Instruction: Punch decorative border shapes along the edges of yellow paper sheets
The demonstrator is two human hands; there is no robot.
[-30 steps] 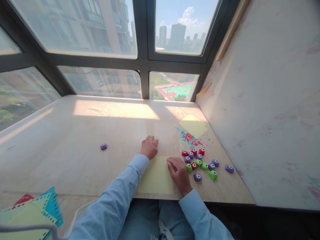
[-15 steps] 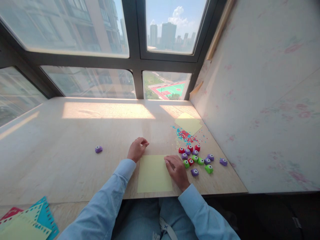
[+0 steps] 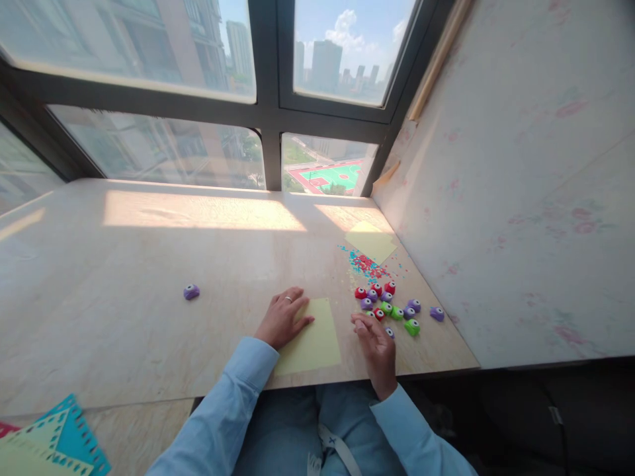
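My left hand (image 3: 284,318) lies flat, fingers stretched out, on the left edge of a pale yellow paper sheet (image 3: 315,340) near the table's front edge. My right hand (image 3: 376,342) is just right of the sheet, with its fingers curled down at the near-left edge of a cluster of small punches (image 3: 394,307) in red, green and purple. A purple punch (image 3: 389,332) peeks out beside the knuckles. What the fingertips hold, if anything, is hidden.
A lone purple punch (image 3: 191,291) sits to the left. Confetti scraps (image 3: 367,266) and another yellow sheet (image 3: 371,241) lie beyond the cluster, by the right wall (image 3: 496,198). Punched teal and yellow papers (image 3: 54,449) lie at the lower left. Windows run along the back.
My left hand went from a loose fist beside the sheet to flat on its left edge. My right hand slid off the sheet to the punches. The camera shifted slightly.
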